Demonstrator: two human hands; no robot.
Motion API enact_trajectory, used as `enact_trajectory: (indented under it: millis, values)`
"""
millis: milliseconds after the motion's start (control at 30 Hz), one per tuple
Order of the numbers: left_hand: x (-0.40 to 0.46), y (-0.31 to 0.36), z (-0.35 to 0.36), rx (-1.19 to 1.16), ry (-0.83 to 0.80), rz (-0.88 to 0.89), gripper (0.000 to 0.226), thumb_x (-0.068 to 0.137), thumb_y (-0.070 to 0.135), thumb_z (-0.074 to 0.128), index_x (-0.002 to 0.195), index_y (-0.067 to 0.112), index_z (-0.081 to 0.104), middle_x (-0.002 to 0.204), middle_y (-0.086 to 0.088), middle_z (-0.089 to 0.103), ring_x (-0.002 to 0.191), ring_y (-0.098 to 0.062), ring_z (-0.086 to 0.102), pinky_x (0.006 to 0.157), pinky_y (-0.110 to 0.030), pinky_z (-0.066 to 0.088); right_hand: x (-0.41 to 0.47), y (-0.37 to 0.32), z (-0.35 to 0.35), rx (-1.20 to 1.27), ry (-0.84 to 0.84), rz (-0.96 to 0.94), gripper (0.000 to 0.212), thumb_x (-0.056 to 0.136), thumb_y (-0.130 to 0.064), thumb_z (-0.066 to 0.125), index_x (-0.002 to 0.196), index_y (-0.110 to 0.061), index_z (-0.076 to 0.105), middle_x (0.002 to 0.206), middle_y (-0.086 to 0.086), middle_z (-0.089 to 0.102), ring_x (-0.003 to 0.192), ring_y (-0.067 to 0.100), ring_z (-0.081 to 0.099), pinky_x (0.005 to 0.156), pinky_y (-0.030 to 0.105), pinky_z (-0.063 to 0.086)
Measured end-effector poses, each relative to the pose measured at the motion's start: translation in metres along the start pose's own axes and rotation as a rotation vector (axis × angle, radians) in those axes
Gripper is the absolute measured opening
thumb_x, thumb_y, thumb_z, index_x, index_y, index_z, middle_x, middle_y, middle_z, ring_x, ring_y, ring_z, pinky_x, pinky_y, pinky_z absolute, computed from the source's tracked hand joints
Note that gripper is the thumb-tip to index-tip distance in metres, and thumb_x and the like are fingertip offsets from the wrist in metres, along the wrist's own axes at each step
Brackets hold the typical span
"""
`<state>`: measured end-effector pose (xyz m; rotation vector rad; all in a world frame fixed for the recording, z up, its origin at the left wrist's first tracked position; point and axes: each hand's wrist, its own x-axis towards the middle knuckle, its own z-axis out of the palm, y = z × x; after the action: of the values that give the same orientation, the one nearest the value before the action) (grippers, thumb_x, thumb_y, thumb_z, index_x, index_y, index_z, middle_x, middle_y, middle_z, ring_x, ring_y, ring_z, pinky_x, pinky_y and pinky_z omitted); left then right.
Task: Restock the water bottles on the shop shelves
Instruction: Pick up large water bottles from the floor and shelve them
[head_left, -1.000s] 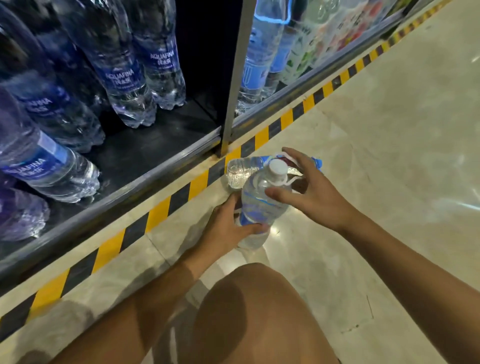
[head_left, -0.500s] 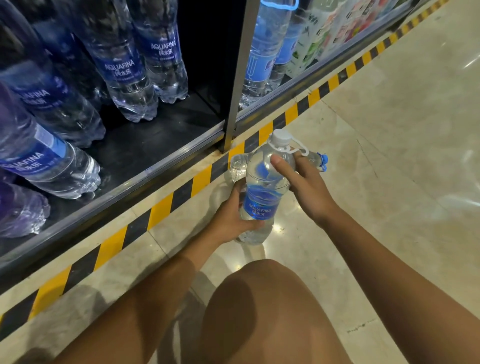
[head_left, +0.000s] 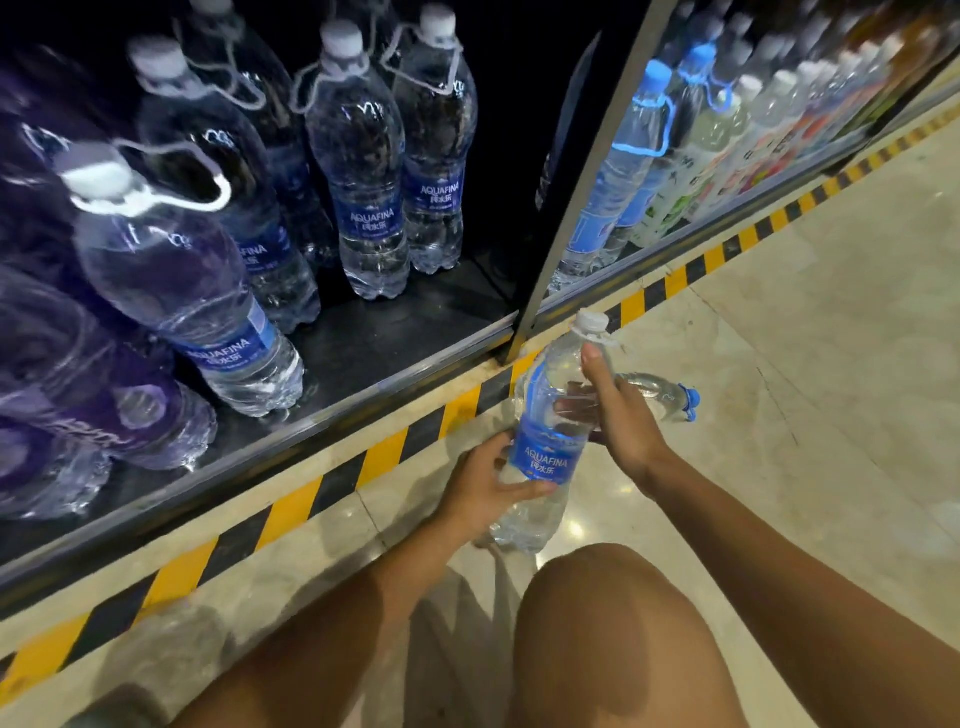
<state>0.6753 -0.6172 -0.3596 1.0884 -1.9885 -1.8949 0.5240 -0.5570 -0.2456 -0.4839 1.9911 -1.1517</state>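
A clear Aquafina water bottle (head_left: 551, 415) with a white cap and blue label is held tilted above the floor, in front of the shelf. My left hand (head_left: 480, 488) grips its lower half at the label. My right hand (head_left: 618, 415) wraps round its upper part, thumb pointing up toward the cap. Behind my right hand a second bottle (head_left: 662, 396) with a blue cap lies on its side on the floor. The dark bottom shelf (head_left: 395, 338) carries several upright Aquafina bottles (head_left: 363, 171), with a bare patch at its front right.
A metal post (head_left: 566, 208) divides this shelf from the bay to the right, filled with blue-capped bottles (head_left: 631, 156) and other drinks. Yellow-black hazard tape (head_left: 332, 483) runs along the shelf base. My bare knee (head_left: 613, 639) is at the bottom centre on a glossy tiled floor.
The bottle has been raised off the floor and tilted, carried by both hands. The view has tipped up, bringing the caps of the shelved bottles into sight.
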Motion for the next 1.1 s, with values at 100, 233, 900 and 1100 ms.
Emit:
enact_trajectory:
  millis: [100, 233, 900, 1100]
  values:
    - [-0.014, 0.009, -0.028, -0.035, 0.123, 0.049, 0.072, 0.058, 0.059, 0.089, 0.120, 0.030, 0.066, 0.115, 0.013, 0.073, 0.109, -0.010, 0.067, 0.098, -0.046, 0.054, -0.006, -0.023, 0.015, -0.034, -0.042, -0.094, 0.081, 0.071, -0.093, 0.046, 0.116, -0.029, 0.069, 0.108, -0.006, 0.077, 0.102, 0.013, 0.074, 0.097, 0.046, 0.057]
    - [-0.027, 0.031, -0.066, -0.080, 0.285, 0.155, 0.063, 0.056, 0.057, 0.090, 0.112, 0.035, 0.070, 0.104, 0.015, 0.076, 0.101, -0.010, 0.070, 0.093, -0.041, 0.057, -0.013, -0.074, 0.039, -0.118, -0.138, -0.237, 0.094, 0.069, -0.099, 0.042, 0.128, -0.031, 0.066, 0.121, -0.006, 0.074, 0.115, 0.016, 0.068, 0.107, 0.051, 0.049]
    - [-0.012, 0.084, -0.186, -0.127, 0.540, 0.257, 0.077, 0.069, 0.019, 0.088, 0.138, 0.032, 0.057, 0.118, 0.006, 0.073, 0.110, -0.018, 0.068, 0.099, -0.045, 0.055, -0.018, -0.136, 0.140, 0.083, -0.231, -0.655, 0.057, 0.097, -0.052, 0.056, 0.141, -0.015, 0.053, 0.136, -0.001, 0.065, 0.126, 0.013, 0.062, 0.108, 0.042, 0.051]
    - [0.000, 0.065, -0.186, -0.117, 0.614, 0.243, 0.074, 0.071, 0.013, 0.088, 0.136, 0.034, 0.058, 0.105, 0.019, 0.070, 0.098, -0.002, 0.066, 0.091, -0.025, 0.054, 0.006, -0.131, 0.155, 0.080, -0.272, -0.631, 0.053, 0.098, -0.047, 0.060, 0.139, -0.014, 0.055, 0.133, 0.000, 0.067, 0.125, 0.017, 0.063, 0.108, 0.047, 0.051]
